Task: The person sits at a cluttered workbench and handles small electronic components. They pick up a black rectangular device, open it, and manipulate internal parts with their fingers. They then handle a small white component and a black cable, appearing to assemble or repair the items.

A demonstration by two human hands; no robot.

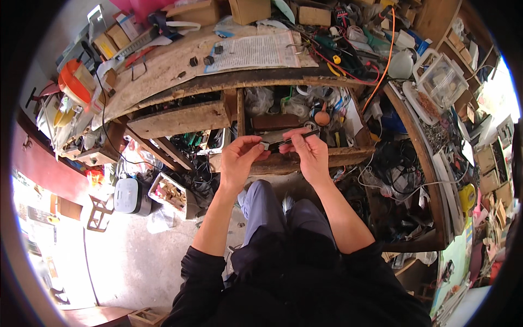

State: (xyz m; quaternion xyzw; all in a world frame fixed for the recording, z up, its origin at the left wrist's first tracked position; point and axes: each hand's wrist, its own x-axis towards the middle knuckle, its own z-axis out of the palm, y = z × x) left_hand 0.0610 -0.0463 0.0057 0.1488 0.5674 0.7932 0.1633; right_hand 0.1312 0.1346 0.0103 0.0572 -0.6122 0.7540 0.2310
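Note:
My left hand (238, 158) is closed, with thumb and fingertips pinching a small grey-and-black piece (266, 145) too small to name. My right hand (310, 156) grips a slim black pointed tool (311, 133), whose one end sticks out past the fingers. The tool's other end meets the small piece between the two hands. Both hands are held over an open wooden drawer (348, 155). Inside it lie a brown oblong case (274, 121), a round reddish-brown bulb (322, 116) and clear plastic bags (259, 100).
On the workbench (158, 82) beyond lie a printed sheet (253, 53) and small dark cubes (208, 60). Cables and pliers (333, 68) crowd its right part. A second drawer (180, 121) juts out at left. An orange cord (388, 60) hangs down at right, near a clear plastic box (440, 76).

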